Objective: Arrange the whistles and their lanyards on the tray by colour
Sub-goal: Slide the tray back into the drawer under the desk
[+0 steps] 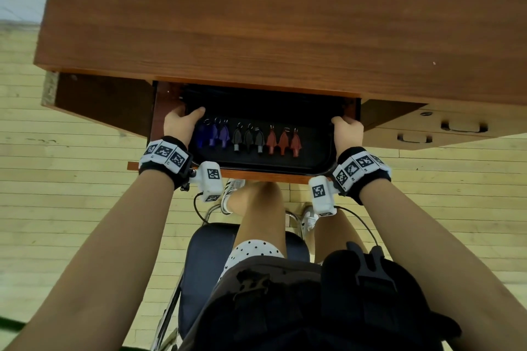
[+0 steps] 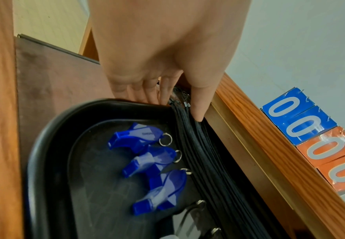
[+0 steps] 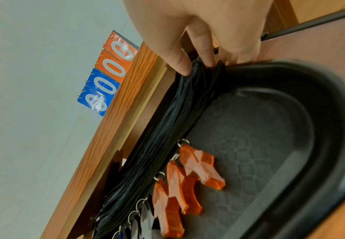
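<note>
A black tray (image 1: pixel 285 169) lies on a pull-out shelf under the desk. On it, in a row, are three blue whistles (image 1: pixel 214 135) on the left, three black whistles (image 1: pixel 248 138) in the middle and three orange whistles (image 1: pixel 283 139) on the right. A bundle of black lanyards (image 1: pixel 265 102) stretches along the tray's far side. My left hand (image 1: pixel 182 120) pinches its left end at the tray's rim (image 2: pixel 44 137), beside the blue whistles (image 2: pixel 147 161). My right hand (image 3: pixel 197 67) pinches the right end of the lanyards (image 3: pixel 167 137), above the orange whistles (image 3: pixel 188 181).
The wooden desk top (image 1: pixel 256 23) overhangs the far part of the shelf. Desk drawers (image 1: pixel 445 128) stand to the right. A blue and orange flip scoreboard (image 2: pixel 310 137) sits on the desk's edge. My knees and a chair (image 1: pixel 199 265) are below the shelf.
</note>
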`<action>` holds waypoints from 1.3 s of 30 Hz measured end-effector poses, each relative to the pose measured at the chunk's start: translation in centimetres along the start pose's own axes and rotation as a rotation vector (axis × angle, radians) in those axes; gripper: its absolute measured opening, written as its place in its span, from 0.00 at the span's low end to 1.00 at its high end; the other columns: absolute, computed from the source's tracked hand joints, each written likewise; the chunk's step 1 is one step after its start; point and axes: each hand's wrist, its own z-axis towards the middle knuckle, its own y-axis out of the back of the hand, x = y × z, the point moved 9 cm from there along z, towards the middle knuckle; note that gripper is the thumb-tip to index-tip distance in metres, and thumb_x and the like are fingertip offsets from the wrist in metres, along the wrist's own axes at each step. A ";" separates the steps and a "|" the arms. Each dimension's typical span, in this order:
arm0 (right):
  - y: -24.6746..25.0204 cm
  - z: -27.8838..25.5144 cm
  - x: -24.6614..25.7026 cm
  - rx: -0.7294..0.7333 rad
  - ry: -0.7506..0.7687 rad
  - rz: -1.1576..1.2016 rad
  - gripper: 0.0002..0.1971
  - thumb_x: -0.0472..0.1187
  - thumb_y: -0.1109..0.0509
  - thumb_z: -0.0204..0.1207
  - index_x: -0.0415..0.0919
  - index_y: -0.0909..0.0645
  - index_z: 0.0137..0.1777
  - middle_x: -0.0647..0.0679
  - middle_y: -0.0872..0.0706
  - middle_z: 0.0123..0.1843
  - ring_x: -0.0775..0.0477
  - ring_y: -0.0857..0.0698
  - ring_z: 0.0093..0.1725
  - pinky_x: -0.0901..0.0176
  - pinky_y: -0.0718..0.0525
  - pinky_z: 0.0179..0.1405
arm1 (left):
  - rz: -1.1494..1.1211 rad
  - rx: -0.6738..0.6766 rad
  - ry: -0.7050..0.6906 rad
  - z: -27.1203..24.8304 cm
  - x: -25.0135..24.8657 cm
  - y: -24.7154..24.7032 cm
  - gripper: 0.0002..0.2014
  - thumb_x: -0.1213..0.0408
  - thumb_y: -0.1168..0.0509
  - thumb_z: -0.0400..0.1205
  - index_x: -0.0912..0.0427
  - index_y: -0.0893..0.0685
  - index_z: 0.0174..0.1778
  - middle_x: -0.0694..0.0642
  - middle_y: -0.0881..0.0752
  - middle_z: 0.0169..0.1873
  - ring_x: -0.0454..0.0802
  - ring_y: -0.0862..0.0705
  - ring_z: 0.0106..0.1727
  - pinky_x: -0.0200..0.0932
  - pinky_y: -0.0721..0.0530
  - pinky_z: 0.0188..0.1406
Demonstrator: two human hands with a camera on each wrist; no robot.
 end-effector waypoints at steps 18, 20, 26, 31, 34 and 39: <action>-0.2 -7.6 3.2 0.027 0.557 -0.730 0.29 0.48 0.36 0.80 0.36 0.34 0.78 0.34 0.34 0.77 0.35 0.41 0.79 0.45 0.43 0.79 | 0.795 0.209 -0.605 -10.0 -3.2 -5.5 0.41 0.49 0.30 0.76 0.56 0.41 0.81 0.55 0.41 0.81 0.53 0.44 0.81 0.56 0.44 0.80; -2.5 -11.0 2.6 0.128 0.818 -0.963 0.35 0.53 0.35 0.79 0.41 0.41 0.81 0.37 0.42 0.83 0.36 0.51 0.84 0.42 0.52 0.82 | 1.074 0.388 -0.727 -13.0 -1.6 -9.0 0.45 0.46 0.30 0.75 0.52 0.47 0.82 0.51 0.51 0.83 0.50 0.52 0.83 0.60 0.53 0.81; -6.3 -14.0 -2.3 0.257 1.194 -1.313 0.56 0.46 0.20 0.64 0.46 0.54 0.84 0.40 0.48 0.85 0.33 0.52 0.84 0.30 0.51 0.80 | 1.548 0.375 -0.941 -15.0 1.9 -12.1 0.45 0.53 0.34 0.79 0.52 0.59 0.83 0.52 0.61 0.83 0.52 0.61 0.83 0.66 0.63 0.77; -5.8 -12.0 -1.3 0.195 1.094 -1.305 0.56 0.49 0.21 0.65 0.43 0.55 0.84 0.38 0.51 0.86 0.32 0.54 0.84 0.32 0.60 0.81 | 1.634 0.367 -1.013 -14.1 2.0 -12.5 0.47 0.45 0.36 0.78 0.53 0.61 0.83 0.55 0.60 0.83 0.53 0.61 0.83 0.69 0.66 0.76; -6.2 -11.9 -0.8 0.213 1.181 -1.358 0.56 0.54 0.20 0.63 0.38 0.51 0.84 0.37 0.48 0.85 0.31 0.50 0.84 0.32 0.54 0.81 | 1.732 0.380 -1.073 -13.3 2.8 -12.9 0.48 0.43 0.39 0.79 0.55 0.66 0.81 0.54 0.62 0.83 0.54 0.61 0.83 0.69 0.66 0.75; -6.4 -10.2 0.7 0.155 1.167 -1.380 0.57 0.55 0.20 0.63 0.36 0.51 0.83 0.37 0.47 0.85 0.32 0.49 0.84 0.33 0.55 0.81 | 1.678 0.217 -1.114 -11.8 0.4 -12.3 0.54 0.35 0.36 0.74 0.55 0.65 0.82 0.56 0.59 0.83 0.56 0.63 0.83 0.69 0.65 0.77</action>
